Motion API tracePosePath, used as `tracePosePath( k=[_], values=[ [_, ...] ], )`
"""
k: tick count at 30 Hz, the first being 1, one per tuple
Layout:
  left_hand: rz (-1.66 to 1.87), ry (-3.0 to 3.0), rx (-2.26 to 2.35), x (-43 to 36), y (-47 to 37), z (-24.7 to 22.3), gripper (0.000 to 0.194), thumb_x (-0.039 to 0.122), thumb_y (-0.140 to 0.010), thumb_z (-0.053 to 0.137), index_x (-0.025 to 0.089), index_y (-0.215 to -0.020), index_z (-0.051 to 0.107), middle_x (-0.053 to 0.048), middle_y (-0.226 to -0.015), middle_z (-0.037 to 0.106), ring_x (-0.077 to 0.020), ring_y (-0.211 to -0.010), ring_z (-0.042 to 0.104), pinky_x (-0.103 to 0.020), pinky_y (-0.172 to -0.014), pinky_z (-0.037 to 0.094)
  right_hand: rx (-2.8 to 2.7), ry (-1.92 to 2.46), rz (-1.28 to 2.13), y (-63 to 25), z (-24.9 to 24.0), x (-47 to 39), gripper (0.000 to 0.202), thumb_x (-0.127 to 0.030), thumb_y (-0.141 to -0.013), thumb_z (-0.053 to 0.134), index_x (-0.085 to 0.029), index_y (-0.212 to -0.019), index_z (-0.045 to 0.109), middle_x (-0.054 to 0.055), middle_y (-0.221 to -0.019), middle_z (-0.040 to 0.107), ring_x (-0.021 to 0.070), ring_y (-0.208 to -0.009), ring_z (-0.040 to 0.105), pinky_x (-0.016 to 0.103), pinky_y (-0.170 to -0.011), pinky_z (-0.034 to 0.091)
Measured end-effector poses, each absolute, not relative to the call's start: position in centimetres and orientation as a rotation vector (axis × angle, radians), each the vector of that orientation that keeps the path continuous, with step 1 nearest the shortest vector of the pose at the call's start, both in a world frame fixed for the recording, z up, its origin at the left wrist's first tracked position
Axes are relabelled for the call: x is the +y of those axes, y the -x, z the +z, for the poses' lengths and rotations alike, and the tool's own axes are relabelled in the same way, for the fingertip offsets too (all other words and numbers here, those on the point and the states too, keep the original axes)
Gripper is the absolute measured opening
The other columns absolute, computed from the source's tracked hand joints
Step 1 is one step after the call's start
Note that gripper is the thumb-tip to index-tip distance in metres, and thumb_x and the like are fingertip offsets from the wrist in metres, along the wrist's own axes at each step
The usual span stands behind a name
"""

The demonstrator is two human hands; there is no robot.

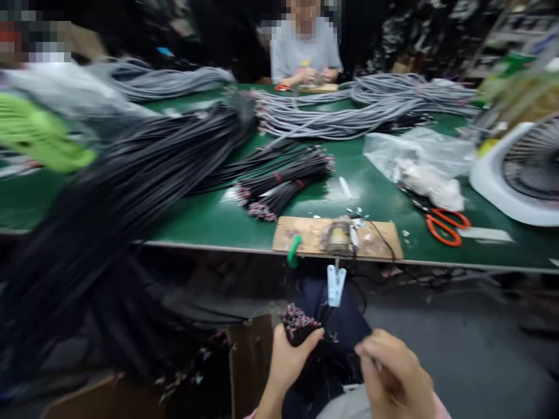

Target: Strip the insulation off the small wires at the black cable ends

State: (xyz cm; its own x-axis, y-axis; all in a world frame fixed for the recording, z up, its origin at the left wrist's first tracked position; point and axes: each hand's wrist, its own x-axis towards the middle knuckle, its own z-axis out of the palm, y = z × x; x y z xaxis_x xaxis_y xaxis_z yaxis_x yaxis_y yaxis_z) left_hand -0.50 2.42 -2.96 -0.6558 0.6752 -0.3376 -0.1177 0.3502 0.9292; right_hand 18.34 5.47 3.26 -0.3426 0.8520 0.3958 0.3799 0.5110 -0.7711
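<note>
My left hand (pixel 288 361) is wrapped round a bundle of black cables (pixel 299 320), whose pinkish wire ends point up toward the table. To the right of it, my right hand (pixel 395 369) is closed with thumb and fingers pinched together; anything between them is blurred and too small to name. Just above the bundle, a light blue clip (pixel 336 285) hangs from a small motor (pixel 339 238) at the table edge. The motor sits on a wooden board (pixel 301 227), with a green clip (pixel 294 250) at its left.
Long black cables (pixel 144 169) drape over the left edge of the green table (pixel 201 224). Tied bundles (pixel 288 186) and grey cables (pixel 332 119) lie farther back. Orange-handled scissors (pixel 448 226) and a fan (pixel 519 174) are at right. A cardboard box (pixel 251 361) stands below. Across sits another person (pixel 303 52).
</note>
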Motion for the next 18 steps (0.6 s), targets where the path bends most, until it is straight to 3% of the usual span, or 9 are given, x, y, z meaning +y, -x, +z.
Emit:
tracePosePath(
  k=[3,6,11,18],
  values=[
    [1.385,-0.583,1.748,2.7,0.6,-2.3,0.018,0.029,-0.062,0.086,0.019,-0.067,0.072,-0.001,-0.062,0.074,-0.0229,-0.059,0.072,-0.032,-0.061,0.060,-1.841,1.033,0.650,-16.8,3.2,7.0,0.028,-0.011,-0.093,0.061,-0.026,-0.115,0.068,0.003,-0.085,0.075,0.0213,-0.076,0.072,0.035,-0.076,0.059],
    [1.391,-0.603,1.708,2.9,0.3,-1.4,0.016,0.022,-0.061,0.086,0.018,-0.067,0.072,0.000,-0.061,0.073,-0.0212,-0.057,0.072,-0.030,-0.059,0.060,-1.790,1.059,0.806,-15.9,2.7,7.9,0.018,-0.012,-0.093,0.057,-0.020,-0.101,0.072,0.000,-0.067,0.065,0.0145,-0.055,0.060,0.026,-0.056,0.051],
    [1.368,-0.624,1.613,3.0,0.1,-0.6,0.016,0.019,-0.060,0.085,0.015,-0.066,0.072,-0.002,-0.062,0.074,-0.0197,-0.056,0.071,-0.029,-0.059,0.061,-1.748,1.031,1.135,-16.0,0.8,7.7,0.014,-0.016,-0.092,0.061,-0.016,-0.094,0.074,0.001,-0.068,0.064,0.0124,-0.055,0.056,0.023,-0.053,0.047],
    [1.431,-0.643,1.618,2.6,-0.5,0.2,0.015,0.013,-0.059,0.085,0.016,-0.064,0.071,-0.001,-0.062,0.074,-0.0168,-0.057,0.071,-0.023,-0.059,0.061,-1.726,0.988,1.228,-15.5,0.0,7.6,0.012,-0.019,-0.094,0.064,-0.015,-0.094,0.076,0.004,-0.075,0.066,0.0122,-0.057,0.055,0.023,-0.055,0.046]
  ],
)
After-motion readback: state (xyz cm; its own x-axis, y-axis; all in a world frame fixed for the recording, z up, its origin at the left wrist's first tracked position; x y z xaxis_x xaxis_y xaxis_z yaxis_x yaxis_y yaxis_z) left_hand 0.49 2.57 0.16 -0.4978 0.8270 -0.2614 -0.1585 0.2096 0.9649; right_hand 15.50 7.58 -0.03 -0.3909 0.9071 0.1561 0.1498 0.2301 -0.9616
